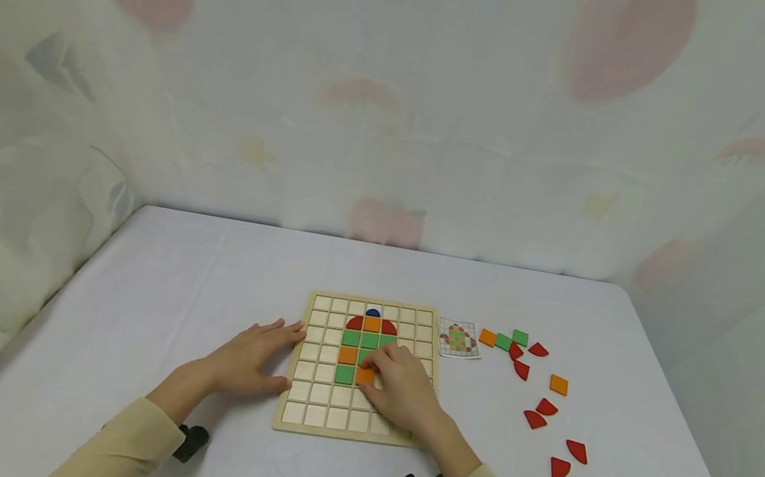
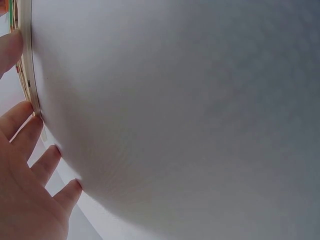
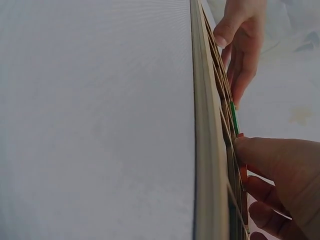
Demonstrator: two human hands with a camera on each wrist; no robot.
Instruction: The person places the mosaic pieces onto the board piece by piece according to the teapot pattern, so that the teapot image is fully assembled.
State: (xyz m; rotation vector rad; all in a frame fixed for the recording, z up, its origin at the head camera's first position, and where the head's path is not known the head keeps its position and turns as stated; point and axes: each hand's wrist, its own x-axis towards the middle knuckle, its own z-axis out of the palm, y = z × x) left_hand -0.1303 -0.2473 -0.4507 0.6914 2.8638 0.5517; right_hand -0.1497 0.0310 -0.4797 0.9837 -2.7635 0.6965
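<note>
A wooden grid board (image 1: 316, 420) lies on the table, with green, orange, red and blue tiles set in its squares. My left hand (image 1: 253, 359) rests at the board's left edge, fingers spread, with thumb and fingertips touching the frame; the left wrist view shows those fingertips (image 2: 35, 122) along its side. Over the lower middle of the grid, my right hand (image 1: 406, 388) pinches an orange square tile (image 1: 365, 376) between thumb and fingers. It is just right of a green square tile (image 1: 344, 374). The hand covers part of the grid's right side.
A small printed pattern card (image 1: 460, 339) lies beside the board's upper right. Further right are loose orange tiles (image 1: 559, 384), green tiles (image 1: 520, 338) and several red quarter-round tiles (image 1: 560, 468). A patterned curtain (image 1: 397, 148) hangs behind the table.
</note>
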